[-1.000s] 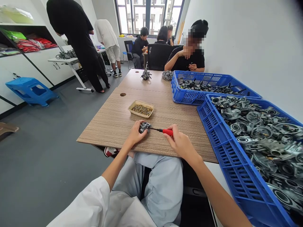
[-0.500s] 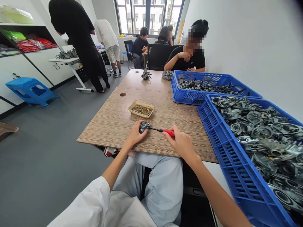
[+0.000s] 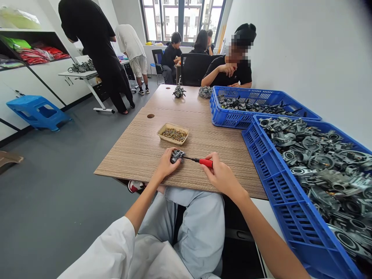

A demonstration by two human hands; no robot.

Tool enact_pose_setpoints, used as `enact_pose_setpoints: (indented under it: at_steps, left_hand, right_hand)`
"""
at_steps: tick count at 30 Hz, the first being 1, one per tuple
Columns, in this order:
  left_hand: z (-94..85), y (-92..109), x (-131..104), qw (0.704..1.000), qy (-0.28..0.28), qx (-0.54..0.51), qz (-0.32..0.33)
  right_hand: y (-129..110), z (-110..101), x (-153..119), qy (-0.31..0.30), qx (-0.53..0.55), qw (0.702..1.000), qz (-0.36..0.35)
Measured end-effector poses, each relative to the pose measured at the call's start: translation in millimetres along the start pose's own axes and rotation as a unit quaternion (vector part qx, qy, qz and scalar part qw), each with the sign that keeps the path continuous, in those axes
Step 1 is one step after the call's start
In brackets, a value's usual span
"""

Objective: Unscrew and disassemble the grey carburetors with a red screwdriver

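My left hand [image 3: 167,164] is closed around a small grey metal carburetor body [image 3: 177,155] and steadies it at the front of the wooden table [image 3: 133,155]. In my right hand [image 3: 219,170] is a screwdriver [image 3: 205,162] with a red handle and a dark shaft, held almost level. Its shaft points left and its tip meets the right side of the metal body; the exact contact spot is too small to make out. Just beyond my left hand stands a beige tray [image 3: 159,133] heaped with small brass-coloured screws.
Along the right side are two blue crates, the near one [image 3: 279,193] full of metal castings, the far one [image 3: 229,121] holding dark parts. Another carburetor [image 3: 179,91] and a pile of metal parts [image 3: 205,92] lie farther back. Across the table sits a person [image 3: 226,73].
My right hand and the red screwdriver handle have shifted very slightly left. My left hand keeps its hold on the metal body.
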State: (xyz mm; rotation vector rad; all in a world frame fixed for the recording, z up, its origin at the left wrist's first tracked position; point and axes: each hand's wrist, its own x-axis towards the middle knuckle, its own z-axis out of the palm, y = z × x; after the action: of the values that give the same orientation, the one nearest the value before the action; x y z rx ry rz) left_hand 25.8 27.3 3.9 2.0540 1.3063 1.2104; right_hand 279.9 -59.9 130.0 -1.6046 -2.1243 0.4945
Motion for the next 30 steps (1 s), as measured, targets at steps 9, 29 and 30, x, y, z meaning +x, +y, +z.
enact_pose_setpoints:
  at_steps: [9, 29, 30]
  left_hand:
    - [0.7, -1.8, 0.2, 1.000, 0.001, 0.000, 0.007]
    - [0.2, -0.5, 0.4, 1.000, 0.003, 0.000, 0.009]
    - [0.2, -0.5, 0.3, 1.000, 0.003, 0.001, 0.009]
  right_hand:
    - [2.7, 8.1, 3.4, 0.032, -0.143, 0.988, 0.051]
    - [6.0, 2.3, -1.5, -0.004, -0.001, 0.998, -0.060]
    - [5.4, 2.7, -1.4, -0.003, -0.012, 0.999, -0.051]
